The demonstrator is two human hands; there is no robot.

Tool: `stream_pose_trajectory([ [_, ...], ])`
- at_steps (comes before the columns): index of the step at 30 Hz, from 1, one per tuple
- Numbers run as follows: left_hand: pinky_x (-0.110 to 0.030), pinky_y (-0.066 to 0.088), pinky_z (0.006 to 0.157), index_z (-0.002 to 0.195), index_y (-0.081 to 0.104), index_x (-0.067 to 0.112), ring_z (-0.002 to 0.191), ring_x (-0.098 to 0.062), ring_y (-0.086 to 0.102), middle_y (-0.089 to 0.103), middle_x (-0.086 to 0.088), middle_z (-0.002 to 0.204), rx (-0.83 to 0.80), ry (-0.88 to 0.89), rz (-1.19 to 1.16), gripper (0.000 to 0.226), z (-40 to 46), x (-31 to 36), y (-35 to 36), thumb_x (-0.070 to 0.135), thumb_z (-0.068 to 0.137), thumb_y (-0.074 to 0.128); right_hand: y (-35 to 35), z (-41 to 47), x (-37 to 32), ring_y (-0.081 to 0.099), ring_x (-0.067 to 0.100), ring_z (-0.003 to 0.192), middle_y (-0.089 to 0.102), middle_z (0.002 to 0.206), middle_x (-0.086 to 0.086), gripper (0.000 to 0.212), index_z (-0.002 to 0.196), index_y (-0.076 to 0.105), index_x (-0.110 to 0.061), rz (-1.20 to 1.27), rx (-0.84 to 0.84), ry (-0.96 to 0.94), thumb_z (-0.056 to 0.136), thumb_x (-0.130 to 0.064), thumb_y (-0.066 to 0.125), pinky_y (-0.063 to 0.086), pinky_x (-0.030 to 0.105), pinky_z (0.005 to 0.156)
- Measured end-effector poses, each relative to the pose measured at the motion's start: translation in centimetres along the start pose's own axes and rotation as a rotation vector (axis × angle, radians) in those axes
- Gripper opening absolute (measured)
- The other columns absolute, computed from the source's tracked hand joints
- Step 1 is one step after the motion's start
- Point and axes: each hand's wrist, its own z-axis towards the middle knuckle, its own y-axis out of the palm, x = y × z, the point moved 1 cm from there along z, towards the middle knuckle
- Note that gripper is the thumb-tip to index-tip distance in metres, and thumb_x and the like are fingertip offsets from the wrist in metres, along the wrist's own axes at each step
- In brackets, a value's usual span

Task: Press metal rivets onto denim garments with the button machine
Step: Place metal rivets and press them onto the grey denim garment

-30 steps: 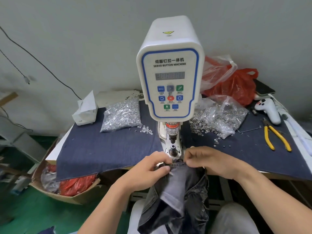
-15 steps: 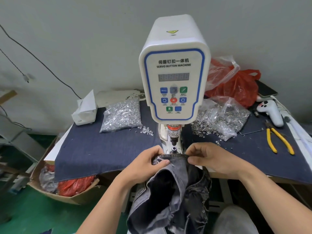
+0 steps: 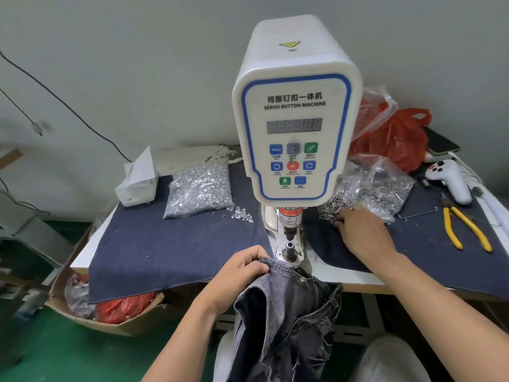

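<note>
Both forearms enter from the bottom of the frame, bare to the wrist. The left arm rises from bottom centre toward the middle, and the left hand (image 3: 239,274) sits just below centre, back of the hand up, fingers curled and pinching a fold of cloth at their tips. The right arm runs from the lower right corner up and leftward. The right hand (image 3: 363,230) lies right of centre, palm down, its fingers reaching toward the upper left, their tips partly hidden.

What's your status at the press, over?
Left hand grips denim edge by the die. Right hand at the rivet pile, grip unclear. Nothing under the punch.
</note>
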Motion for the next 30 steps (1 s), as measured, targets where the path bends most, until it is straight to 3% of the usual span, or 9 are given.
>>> stream_pose_trajectory([
  [2,-0.037,0.04,0.077,0.083,0.062,0.018,0.08,-0.02,0.05,0.058,-0.004,0.082,0.009,-0.019,-0.036,0.018,0.1,-0.1,-0.1,0.035,0.075,0.062,0.1,0.3,0.1,0.064,0.039,0.093,0.065,0.099,0.013,0.016,0.092,0.064,-0.014,0.031,0.018,0.008,0.102,-0.024,0.056,0.051,0.044,0.075],
  [7,-0.034,0.035,0.064,0.078,0.06,0.019,0.071,-0.018,0.044,0.05,-0.009,0.079,0.024,-0.035,-0.103,0.019,0.3,-0.3,-0.2,0.036,0.071,0.061,-0.5,1.3,-0.1,0.066,0.043,0.095,0.064,0.104,0.016,0.025,0.102,0.06,-0.007,0.045,0.048,0.086,0.099,-0.032,0.064,0.048,0.045,0.073],
  [13,-0.033,0.036,0.065,0.079,0.06,0.017,0.071,-0.017,0.044,0.049,-0.009,0.081,0.036,-0.043,-0.117,0.021,0.3,-0.2,0.0,0.037,0.07,0.061,-0.6,1.5,-0.7,0.067,0.041,0.089,0.067,0.097,0.018,0.006,0.097,0.064,-0.005,-0.056,0.073,0.017,0.098,-0.007,0.058,0.05,0.043,0.069],
  [19,-0.033,0.035,0.064,0.079,0.06,0.017,0.07,-0.016,0.043,0.048,-0.01,0.082,0.036,-0.049,-0.125,0.023,0.3,-0.2,0.0,0.037,0.069,0.062,-1.3,1.3,-0.9,0.067,0.04,0.085,0.07,0.089,0.017,0.016,0.092,0.066,-0.004,0.021,0.062,0.061,0.094,0.002,0.052,0.053,0.043,0.072],
  [25,-0.028,0.037,0.063,0.079,0.061,0.018,0.067,-0.012,0.044,0.05,-0.009,0.081,0.027,-0.05,-0.116,0.022,0.4,-0.5,-0.1,0.038,0.069,0.062,-2.3,0.4,-1.3,0.068,0.034,0.093,0.076,0.093,0.006,0.012,0.092,0.074,-0.015,0.332,0.096,0.147,0.096,-0.008,0.064,0.055,0.043,0.082],
  [27,-0.027,0.037,0.063,0.079,0.061,0.017,0.068,-0.012,0.045,0.051,-0.007,0.081,0.026,-0.047,-0.113,0.023,0.4,-0.5,-0.1,0.038,0.069,0.062,-2.6,0.2,-1.3,0.071,0.026,0.083,0.075,0.083,0.0,0.015,0.085,0.071,-0.023,0.513,0.021,0.226,0.093,-0.01,0.072,0.058,0.04,0.08],
  [30,-0.026,0.038,0.063,0.078,0.061,0.018,0.069,-0.011,0.045,0.052,-0.006,0.081,0.027,-0.039,-0.104,0.022,0.4,-0.6,-0.1,0.038,0.068,0.061,-2.8,-0.3,-1.7,0.071,0.019,0.064,0.078,0.078,0.005,0.018,0.092,0.073,-0.022,0.901,-0.099,0.351,0.087,-0.006,0.079,0.06,0.031,0.065],
])
